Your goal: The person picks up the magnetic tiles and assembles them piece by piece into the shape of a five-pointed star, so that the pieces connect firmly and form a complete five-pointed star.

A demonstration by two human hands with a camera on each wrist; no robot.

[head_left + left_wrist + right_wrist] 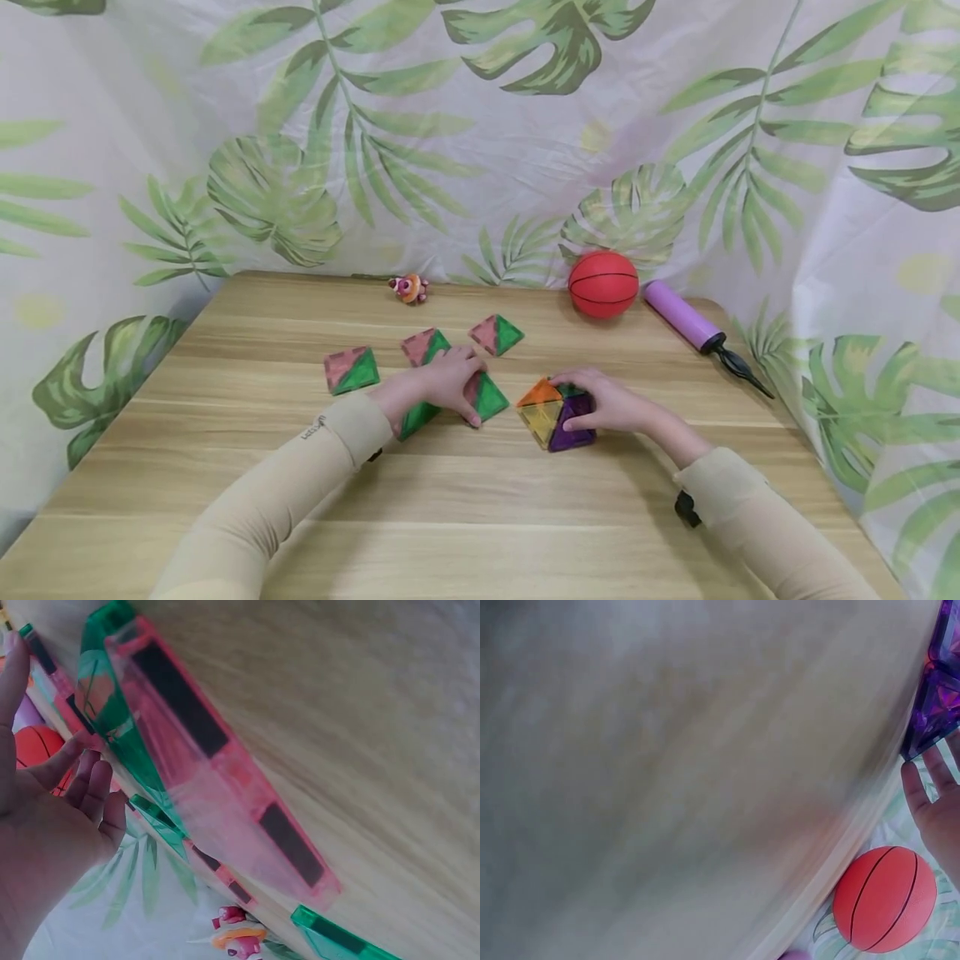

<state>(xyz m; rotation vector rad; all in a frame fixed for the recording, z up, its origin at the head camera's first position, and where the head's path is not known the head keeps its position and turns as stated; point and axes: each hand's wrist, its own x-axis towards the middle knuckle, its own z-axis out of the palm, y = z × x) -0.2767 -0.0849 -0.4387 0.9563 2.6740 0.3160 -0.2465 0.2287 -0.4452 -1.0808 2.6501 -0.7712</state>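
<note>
My left hand (pixel 447 385) pinches a pink and green magnetic tile (pixel 491 398) between thumb and fingers, low over the table. Under its wrist lies another such tile (pixel 417 420), partly hidden; it looms large as a pink tile edge (pixel 225 780) in the left wrist view. My right hand (pixel 609 403) grips a cluster of triangular magnetic tiles (pixel 542 417) at its right side, the thumb on a purple triangle (pixel 576 432). Orange and yellow triangles show in the cluster, with some green behind the fingers. In the right wrist view only the purple part (pixel 937 701) and some fingers appear.
More pink and green tiles lie behind: one at left (pixel 351 370), a middle tile (pixel 424 343) and a farther one (pixel 497 334). Along the back edge are a small toy figure (pixel 410 288), a red ball (pixel 603 285) and a purple hand pump (pixel 684 317).
</note>
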